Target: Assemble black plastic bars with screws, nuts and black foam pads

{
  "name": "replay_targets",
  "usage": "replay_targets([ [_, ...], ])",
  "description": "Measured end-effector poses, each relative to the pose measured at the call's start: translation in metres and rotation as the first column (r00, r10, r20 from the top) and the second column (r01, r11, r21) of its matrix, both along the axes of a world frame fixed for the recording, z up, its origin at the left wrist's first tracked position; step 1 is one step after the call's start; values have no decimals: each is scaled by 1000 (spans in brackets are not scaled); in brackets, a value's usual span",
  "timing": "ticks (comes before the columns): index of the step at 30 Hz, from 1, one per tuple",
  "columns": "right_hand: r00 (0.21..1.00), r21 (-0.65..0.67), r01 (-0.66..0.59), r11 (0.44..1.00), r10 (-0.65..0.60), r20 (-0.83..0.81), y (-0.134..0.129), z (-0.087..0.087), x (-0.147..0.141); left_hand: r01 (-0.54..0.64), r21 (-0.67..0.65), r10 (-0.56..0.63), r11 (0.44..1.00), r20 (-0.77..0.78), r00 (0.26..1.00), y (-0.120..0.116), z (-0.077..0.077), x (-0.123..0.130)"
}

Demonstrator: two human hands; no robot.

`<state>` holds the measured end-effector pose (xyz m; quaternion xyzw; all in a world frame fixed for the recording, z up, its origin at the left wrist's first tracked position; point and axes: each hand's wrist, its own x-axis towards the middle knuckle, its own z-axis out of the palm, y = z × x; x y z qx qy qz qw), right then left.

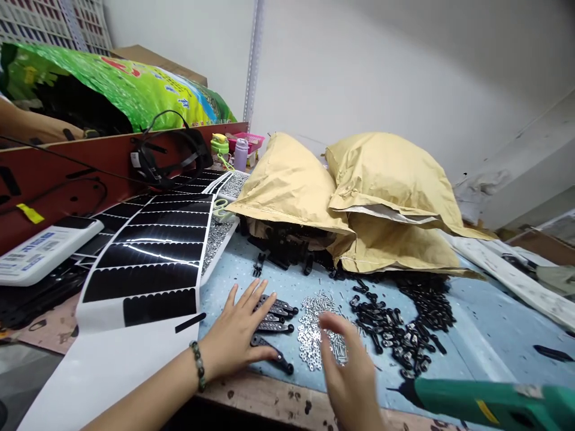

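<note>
My left hand [240, 335], with a beaded bracelet at the wrist, lies with spread fingers over several black ribbed arm parts [274, 326] on the blue table cover. Its thumb rests near the lowest of these parts. Right of them is a pile of small silver screws and nuts [309, 335]. My right hand [350, 371] hovers over the near edge of that pile, slightly blurred, fingers curled and bunched; anything between the fingertips is too small to see. Black small link parts [390, 329] are heaped further right. A green electric screwdriver [485, 398] lies at the lower right.
Paper sacks [390, 173] stand at the back, one spilling black parts. Black sticker sheets [153, 257] and a white scale [47, 251] lie left. Behind a red board [58, 167], another person's arm [36, 123] reaches into a green bag [135, 90].
</note>
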<state>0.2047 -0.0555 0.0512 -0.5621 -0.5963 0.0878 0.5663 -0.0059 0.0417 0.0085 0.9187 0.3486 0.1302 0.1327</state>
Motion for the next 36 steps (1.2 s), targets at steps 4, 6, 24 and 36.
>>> replay_targets([
  [4,952,-266,-7,964,88,293,38,-38,-7,32,66,-34,997,26,999,-18,-4,-11],
  [6,929,-373,74,925,72,363,51,-48,-6,40,74,-41,996,15,999,-25,-10,-13],
  [24,920,-529,-34,848,232,314,62,-46,-1,-130,-105,149,986,199,969,-7,9,-9],
  [36,894,-343,-448,826,416,-165,55,0,-31,-88,-266,163,960,274,948,-4,72,-33],
])
